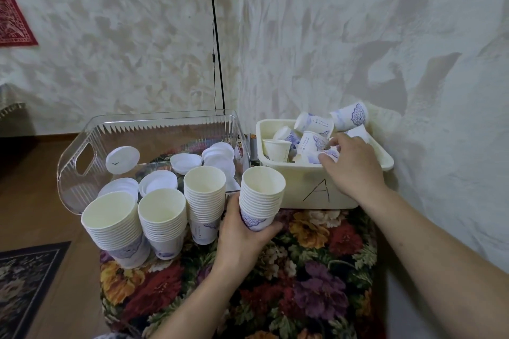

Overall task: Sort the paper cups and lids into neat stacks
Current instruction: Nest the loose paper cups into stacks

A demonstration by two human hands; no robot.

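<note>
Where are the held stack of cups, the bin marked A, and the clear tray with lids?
held stack of cups (261, 195), head view, its stacked rims.
bin marked A (316, 190), head view, front wall.
clear tray (165, 118), head view, back rim.

Pale walls (137, 36) with a crumpled, mottled texture meet in a corner, where a black cord (216, 44) hangs down. A red patterned cloth (13, 22) hangs at the left. Below lie a wooden floor (41, 201) and a dark floral rug (24, 283).

Dim, soft indoor light; wide-angle bending at edges.
</note>
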